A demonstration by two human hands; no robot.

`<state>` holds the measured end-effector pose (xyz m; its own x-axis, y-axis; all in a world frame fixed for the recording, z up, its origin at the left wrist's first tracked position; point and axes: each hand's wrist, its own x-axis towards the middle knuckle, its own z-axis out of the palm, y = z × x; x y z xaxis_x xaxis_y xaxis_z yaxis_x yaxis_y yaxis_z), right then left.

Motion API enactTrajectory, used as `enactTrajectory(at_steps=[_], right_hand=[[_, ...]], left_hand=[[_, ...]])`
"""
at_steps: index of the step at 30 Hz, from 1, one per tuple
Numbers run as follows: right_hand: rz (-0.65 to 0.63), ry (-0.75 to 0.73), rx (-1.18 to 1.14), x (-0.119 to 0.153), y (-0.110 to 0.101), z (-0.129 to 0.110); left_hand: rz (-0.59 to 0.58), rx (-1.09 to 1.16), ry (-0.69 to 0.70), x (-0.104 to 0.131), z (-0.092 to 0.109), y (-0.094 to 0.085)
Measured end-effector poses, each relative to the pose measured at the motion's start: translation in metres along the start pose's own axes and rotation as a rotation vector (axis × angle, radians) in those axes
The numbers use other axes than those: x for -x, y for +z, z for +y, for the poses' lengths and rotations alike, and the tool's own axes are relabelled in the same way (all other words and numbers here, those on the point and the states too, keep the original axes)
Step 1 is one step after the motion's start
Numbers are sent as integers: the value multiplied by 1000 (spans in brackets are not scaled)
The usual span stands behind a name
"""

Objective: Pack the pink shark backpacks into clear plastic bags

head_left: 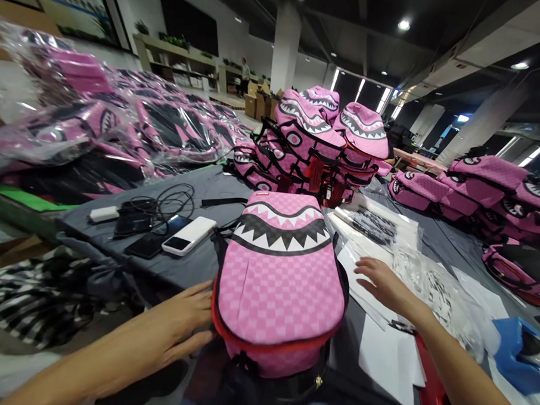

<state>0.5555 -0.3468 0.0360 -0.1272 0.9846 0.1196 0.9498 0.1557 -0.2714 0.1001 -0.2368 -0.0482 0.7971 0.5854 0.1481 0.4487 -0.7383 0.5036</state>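
Note:
A pink checkered backpack (280, 291) with a shark-mouth print of white teeth on black lies front face up at the table's near edge. Its red-trimmed zipper edge runs around the lower front. My left hand (188, 319) is at the bag's left side, fingers stretched out, with the fingertips against or just behind its edge. To the right of the bag, my right hand (385, 287) hovers over white paper sheets (379, 347), fingers apart and holding nothing. A zipper pull (318, 380) hangs below the bag's near end.
More pink backpacks (312, 141) are piled behind, with others at right (488, 187). Plastic-wrapped bags (172, 129) fill the back left. A white power bank (189, 236), a phone and cables lie left. Plastic bags (439, 290) and a blue tape dispenser (521, 356) sit right.

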Motion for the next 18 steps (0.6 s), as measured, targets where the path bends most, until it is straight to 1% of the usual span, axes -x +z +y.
enactTrajectory(at_steps=[1,2,3,4,5,6,7,8,10,12,14,16,18], right_hand=[[87,33,40,3,-2,3],[149,60,40,2,0,1],[175,65,13,-2,5,-7],[164,45,-33,-10,13,-21],[124,0,-81,-22,24,-39],[63,-67,-117,-35,36,-61],[4,-145,-115,-51,48,-85],[-43,-239,-64,-67,61,-107],[-79,-438,88,-97,82,-144],[-87,-593,201,-122,99,-164],[-87,-667,225,-140,110,-168],[-64,-668,210,-154,120,-165],[8,-632,220,-167,128,-161]], left_hand=[[-27,105,-34,7,-11,-2],[2,223,-111,10,-21,0],[93,342,-220,10,-31,5],[234,447,-343,5,-39,14],[401,531,-453,-4,-45,24],[521,621,-516,-16,-49,36],[604,726,-554,-30,-49,48],[644,830,-576,-44,-47,59],[711,995,-562,-67,-39,78],[804,1060,-547,-80,-30,89],[851,1101,-560,-86,-24,95],[814,1139,-566,-90,-24,96],[772,1115,-532,-96,-28,91]])
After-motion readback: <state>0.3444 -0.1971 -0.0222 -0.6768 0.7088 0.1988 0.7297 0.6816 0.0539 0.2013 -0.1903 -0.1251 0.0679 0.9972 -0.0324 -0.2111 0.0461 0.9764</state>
